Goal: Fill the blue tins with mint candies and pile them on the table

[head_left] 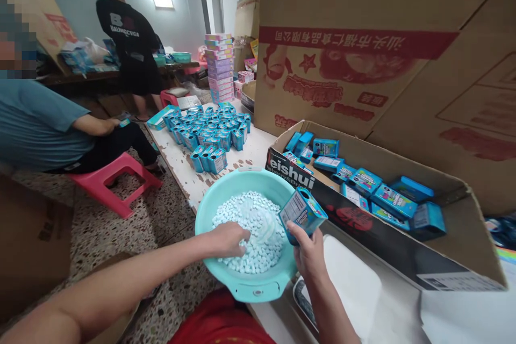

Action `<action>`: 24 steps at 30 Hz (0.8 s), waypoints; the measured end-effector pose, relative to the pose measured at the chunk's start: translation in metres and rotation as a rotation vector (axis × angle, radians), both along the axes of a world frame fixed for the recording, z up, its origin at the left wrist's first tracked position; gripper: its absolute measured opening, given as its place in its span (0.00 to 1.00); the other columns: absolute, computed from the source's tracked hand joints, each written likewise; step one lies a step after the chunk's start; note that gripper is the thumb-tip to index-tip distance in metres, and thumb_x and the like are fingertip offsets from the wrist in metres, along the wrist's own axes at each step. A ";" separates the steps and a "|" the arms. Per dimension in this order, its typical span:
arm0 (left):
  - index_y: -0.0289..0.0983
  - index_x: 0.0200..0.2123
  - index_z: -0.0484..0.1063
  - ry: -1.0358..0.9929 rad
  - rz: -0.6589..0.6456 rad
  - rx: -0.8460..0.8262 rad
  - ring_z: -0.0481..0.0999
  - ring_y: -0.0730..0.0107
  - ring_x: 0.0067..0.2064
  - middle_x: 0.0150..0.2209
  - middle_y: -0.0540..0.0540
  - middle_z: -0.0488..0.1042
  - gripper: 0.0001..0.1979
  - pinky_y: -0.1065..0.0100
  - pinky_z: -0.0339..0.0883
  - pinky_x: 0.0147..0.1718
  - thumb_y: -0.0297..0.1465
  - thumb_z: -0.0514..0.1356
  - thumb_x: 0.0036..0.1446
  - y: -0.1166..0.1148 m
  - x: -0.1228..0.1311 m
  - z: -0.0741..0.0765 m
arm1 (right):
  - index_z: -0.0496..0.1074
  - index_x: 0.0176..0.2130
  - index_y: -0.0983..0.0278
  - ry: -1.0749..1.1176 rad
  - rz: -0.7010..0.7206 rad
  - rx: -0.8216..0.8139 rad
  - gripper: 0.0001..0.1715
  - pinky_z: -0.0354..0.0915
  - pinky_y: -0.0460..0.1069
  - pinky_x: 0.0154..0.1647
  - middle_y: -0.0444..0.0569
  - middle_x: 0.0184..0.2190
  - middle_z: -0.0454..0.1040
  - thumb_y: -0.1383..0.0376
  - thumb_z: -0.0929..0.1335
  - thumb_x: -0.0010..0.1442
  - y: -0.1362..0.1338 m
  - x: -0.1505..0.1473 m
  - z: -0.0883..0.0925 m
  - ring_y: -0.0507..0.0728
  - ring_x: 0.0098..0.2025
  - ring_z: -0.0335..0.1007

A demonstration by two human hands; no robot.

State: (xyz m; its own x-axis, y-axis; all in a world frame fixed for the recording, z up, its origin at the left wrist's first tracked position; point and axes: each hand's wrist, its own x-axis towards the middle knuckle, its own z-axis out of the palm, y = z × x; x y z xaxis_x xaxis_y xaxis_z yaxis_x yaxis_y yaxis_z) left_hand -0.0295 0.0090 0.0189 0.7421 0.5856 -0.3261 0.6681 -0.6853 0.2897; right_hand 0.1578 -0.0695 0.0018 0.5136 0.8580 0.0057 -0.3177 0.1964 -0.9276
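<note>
A turquoise plastic basin (pixel 209 209) sits in front of me, filled with small pale blue candies (pixel 253 220). My left hand (pixel 229 239) reaches into the basin with its fingers curled down among the candies. My right hand (pixel 308 250) grips a small blue candy box (pixel 302 214), tilted over the basin's right rim.
A shallow cardboard box (pixel 443 258) at right holds several blue boxes. More blue boxes (pixel 209 134) stand grouped on the white table. A tall carton (pixel 363 37) rises behind. A seated person on a pink stool (pixel 108 180) at left, another person standing at the back.
</note>
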 end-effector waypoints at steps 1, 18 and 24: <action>0.39 0.32 0.73 -0.091 0.088 -0.063 0.75 0.60 0.36 0.29 0.46 0.75 0.08 0.65 0.67 0.34 0.32 0.56 0.47 0.002 -0.001 0.002 | 0.74 0.39 0.65 -0.021 0.011 -0.001 0.23 0.67 0.58 0.46 0.50 0.36 0.79 0.58 0.75 0.43 0.000 0.001 -0.002 0.62 0.40 0.74; 0.35 0.34 0.68 -1.486 1.174 -1.321 0.72 0.72 0.22 0.29 0.43 0.74 0.08 0.77 0.61 0.13 0.34 0.56 0.56 0.011 -0.001 0.029 | 0.70 0.43 0.60 0.007 -0.065 -0.022 0.27 0.68 0.52 0.41 0.46 0.39 0.77 0.49 0.71 0.48 0.005 -0.012 0.011 0.57 0.38 0.74; 0.35 0.25 0.63 -1.483 1.139 -1.324 0.61 0.80 0.14 0.19 0.51 0.66 0.09 0.80 0.50 0.10 0.34 0.58 0.53 0.015 0.010 0.030 | 0.71 0.38 0.63 -0.464 0.060 -0.097 0.21 0.64 0.51 0.38 0.45 0.33 0.76 0.56 0.73 0.45 0.007 -0.021 0.013 0.57 0.35 0.69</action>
State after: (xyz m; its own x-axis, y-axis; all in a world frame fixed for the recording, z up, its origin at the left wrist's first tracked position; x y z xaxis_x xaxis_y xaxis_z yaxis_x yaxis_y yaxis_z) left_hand -0.0200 0.0242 0.0491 0.3807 0.7913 -0.4784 -0.5193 0.6110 0.5975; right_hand 0.1365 -0.0628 0.0148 0.4253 0.8940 0.1410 0.1261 0.0957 -0.9874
